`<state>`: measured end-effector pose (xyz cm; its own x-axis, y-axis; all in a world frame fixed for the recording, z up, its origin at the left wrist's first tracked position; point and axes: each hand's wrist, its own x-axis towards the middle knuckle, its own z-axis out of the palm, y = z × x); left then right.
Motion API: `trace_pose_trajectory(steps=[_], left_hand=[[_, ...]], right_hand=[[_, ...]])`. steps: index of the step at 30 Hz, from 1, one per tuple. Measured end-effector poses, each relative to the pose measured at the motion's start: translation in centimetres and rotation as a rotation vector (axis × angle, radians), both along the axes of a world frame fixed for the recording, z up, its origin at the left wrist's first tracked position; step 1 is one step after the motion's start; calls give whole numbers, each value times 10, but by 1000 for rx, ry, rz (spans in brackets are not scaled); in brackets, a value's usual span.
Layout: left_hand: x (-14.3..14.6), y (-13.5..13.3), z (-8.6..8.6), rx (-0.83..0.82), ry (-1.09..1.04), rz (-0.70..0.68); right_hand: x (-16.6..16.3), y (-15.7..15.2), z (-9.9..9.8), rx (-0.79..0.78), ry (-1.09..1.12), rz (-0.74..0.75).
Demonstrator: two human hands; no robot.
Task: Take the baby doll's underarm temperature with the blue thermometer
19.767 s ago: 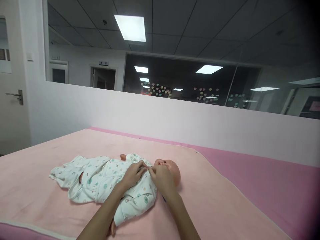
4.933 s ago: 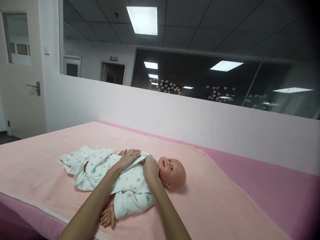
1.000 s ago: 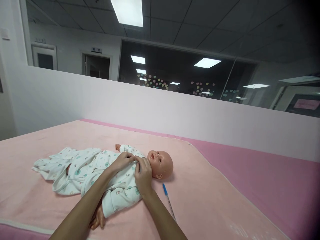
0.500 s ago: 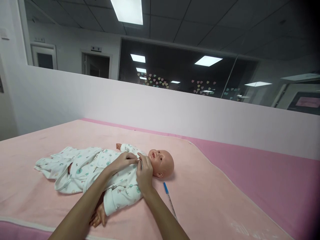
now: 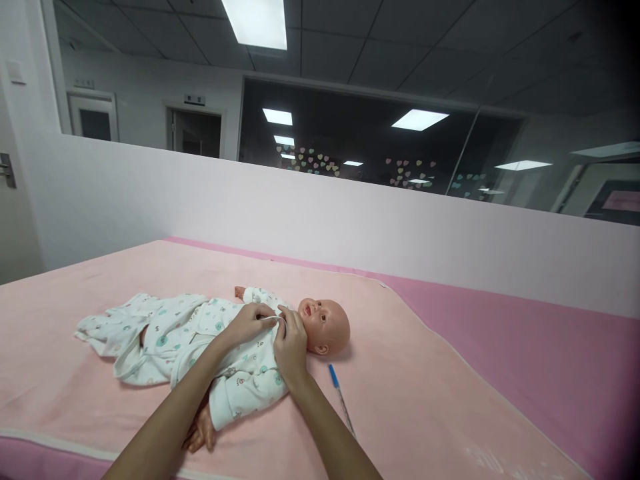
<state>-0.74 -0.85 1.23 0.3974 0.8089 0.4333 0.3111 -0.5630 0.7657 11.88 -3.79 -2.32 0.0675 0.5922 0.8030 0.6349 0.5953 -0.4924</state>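
A baby doll [image 5: 327, 327] lies on its back, head to the right, dressed in white patterned baby clothes [image 5: 250, 393]. Over its upper chest, my left hand [image 5: 247, 324] is closed in a pinch on a thin white strip, which looks like a cloth tie or the edge of the garment. Close beside the doll's chin, my right hand [image 5: 291, 341] pinches the same strip from the other side. The strip stretches across the small gap between my fingertips. Part of the doll's chest and neck is hidden under my hands.
A thermometer-like clear stick with a blue cap [image 5: 334, 377] lies right of my right forearm. Beneath everything spreads a light pink sheet [image 5: 425, 400] over a darker pink mat [image 5: 525, 333]. A low white wall [image 5: 300, 213] with windows above runs along the back.
More of the white strip now shows between my fingertips, running from the left hand to the right. The view has shifted slightly; the doll stays in place.
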Motion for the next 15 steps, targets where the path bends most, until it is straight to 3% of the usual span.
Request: trace_pose_trajectory(steps=[15], left_hand=[[1,2,-8,-43,-21,-28]], right_hand=[[1,0,1,-44,95,96]])
